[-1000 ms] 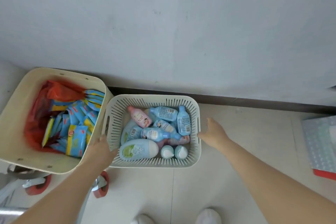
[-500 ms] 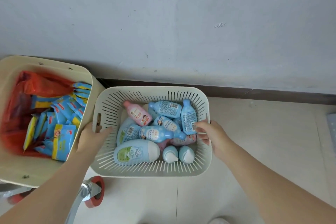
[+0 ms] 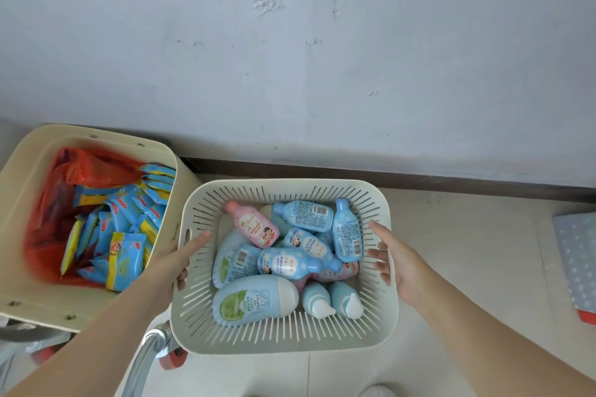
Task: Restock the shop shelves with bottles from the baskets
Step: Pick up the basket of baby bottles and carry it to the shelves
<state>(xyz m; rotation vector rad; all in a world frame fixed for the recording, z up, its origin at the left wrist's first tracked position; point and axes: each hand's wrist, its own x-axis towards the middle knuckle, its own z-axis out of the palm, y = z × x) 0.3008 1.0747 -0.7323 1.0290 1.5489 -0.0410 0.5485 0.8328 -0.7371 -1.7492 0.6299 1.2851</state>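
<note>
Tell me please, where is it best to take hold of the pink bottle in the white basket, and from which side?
Grip the pink bottle across its wider body, coming from above. It lies tilted on top of the blue bottles, cap toward the far left corner of the white basket, so its body is free. The narrow cap would likely slip.

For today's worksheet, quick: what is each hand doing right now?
Left hand: closed on the slotted basket at its left rim.
Right hand: closed on the basket's right rim.

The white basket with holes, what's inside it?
The white basket holds a jumble of blue bottles and one pink bottle. More bottles lie underneath, mostly covered, so they cannot be counted.
</note>
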